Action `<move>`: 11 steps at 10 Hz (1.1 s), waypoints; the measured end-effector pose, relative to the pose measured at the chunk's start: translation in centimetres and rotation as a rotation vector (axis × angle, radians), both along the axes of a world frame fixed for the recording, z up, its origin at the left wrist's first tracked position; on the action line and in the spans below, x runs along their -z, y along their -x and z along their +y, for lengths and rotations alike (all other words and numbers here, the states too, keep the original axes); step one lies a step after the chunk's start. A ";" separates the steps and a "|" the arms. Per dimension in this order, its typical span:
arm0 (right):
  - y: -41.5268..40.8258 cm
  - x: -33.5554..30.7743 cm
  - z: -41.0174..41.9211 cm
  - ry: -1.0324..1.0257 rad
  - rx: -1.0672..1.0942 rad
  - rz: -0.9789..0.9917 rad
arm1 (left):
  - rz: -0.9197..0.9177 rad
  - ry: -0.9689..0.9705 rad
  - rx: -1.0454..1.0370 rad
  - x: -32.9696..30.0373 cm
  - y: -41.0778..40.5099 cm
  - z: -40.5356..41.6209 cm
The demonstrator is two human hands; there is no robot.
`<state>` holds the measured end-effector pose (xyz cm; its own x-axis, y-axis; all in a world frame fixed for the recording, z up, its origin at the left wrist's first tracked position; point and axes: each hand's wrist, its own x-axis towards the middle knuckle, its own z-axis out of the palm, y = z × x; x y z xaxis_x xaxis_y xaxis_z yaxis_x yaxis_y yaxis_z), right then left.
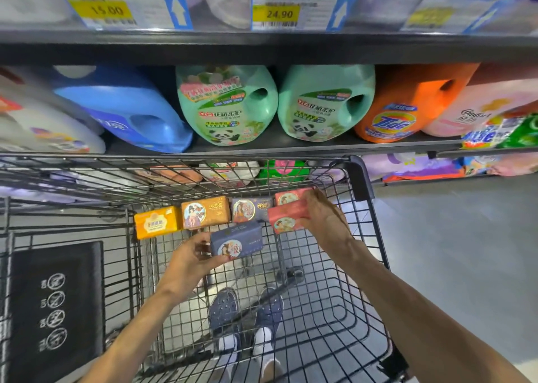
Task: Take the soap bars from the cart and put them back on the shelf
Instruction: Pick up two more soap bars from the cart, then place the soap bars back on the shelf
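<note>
Before you runs a dark metal shelf carrying big moulded plastic jugs: a blue one, two mint-green ones with panda labels, and an orange Tide jug at the right. Glossy price tags hang from the shelf edge above, their print blurred.

Below it stands your cart, a black wire grid basket with a solid plastic corner piece at its far right. A flat black flap with white round symbols fills its near-left side.

Along the cart's far end lies a row of boxy, paper-wrapped soap bars: a yellow bar, an orange-brown bar just beside it, then a grey-blue bar, and what looks like a pink bar half hidden at the right.

Your right hand has its grip closed on a red bar, fingers wrapped over its right end, held just above the row. Your left hand pinches a navy bar at its left end, lifted over the mesh, nearer to you than the row. Both bars are rectangular with a round portrait printed on the wrapper.
</note>
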<state>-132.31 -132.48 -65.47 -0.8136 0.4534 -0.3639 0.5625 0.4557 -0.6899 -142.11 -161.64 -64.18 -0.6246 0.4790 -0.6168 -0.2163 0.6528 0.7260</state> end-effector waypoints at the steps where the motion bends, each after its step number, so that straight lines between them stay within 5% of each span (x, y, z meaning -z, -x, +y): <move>1: -0.5 -0.8 0.6 -0.397 -0.282 -0.096 | -0.041 -0.031 -0.020 -1.3 -0.1 -0.1; 3: -1.9 -7.9 0.6 0.117 -0.009 -0.084 | -0.076 -0.127 -0.051 -6.2 0.4 -0.1; 6: -7.9 -22.0 1.8 0.292 0.276 0.188 | 0.070 -0.291 0.039 -20.1 2.1 3.9; 8: -16.0 -34.3 4.3 0.255 0.507 0.310 | 0.147 -0.461 0.109 -32.9 -0.7 10.3; 11: -33.9 -49.0 8.8 0.007 0.844 0.521 | 0.246 -0.628 0.481 -47.8 -9.9 24.9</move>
